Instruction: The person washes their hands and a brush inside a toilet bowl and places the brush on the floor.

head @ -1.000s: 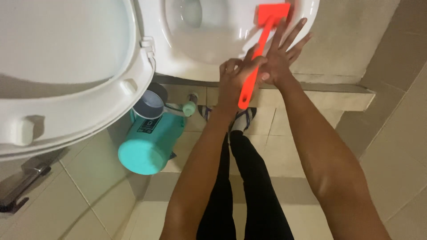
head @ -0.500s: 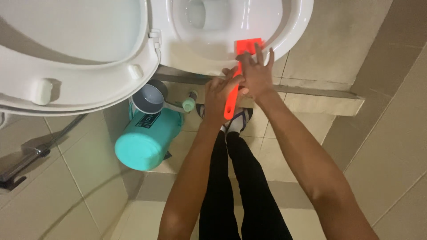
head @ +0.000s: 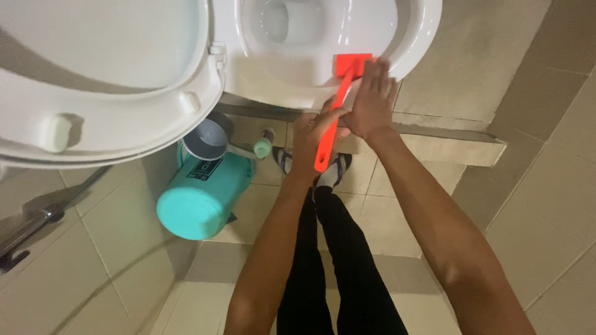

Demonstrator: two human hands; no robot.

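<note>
At the front rim of the toilet bowl, my left hand is wrapped around the handle of an orange brush, fingers closed tight on it about midway along its length. My right hand lies just beside it, flat and spread, fingers resting over the upper handle and touching the bowl's rim; it grips nothing. The brush slants up and to the right, its square orange head pressed against the inner front edge of the bowl, its lower end pointing down toward my feet on the floor. Both my forearms reach forward from the bottom of the view, with my dark trousers between them. Left of the bowl the white seat and lid stand raised. Beneath them, on the tiled floor, a turquoise bucket sits near the bowl's base, with a grey dipper resting on its top, its pale green handle pointing toward my feet.
</note>
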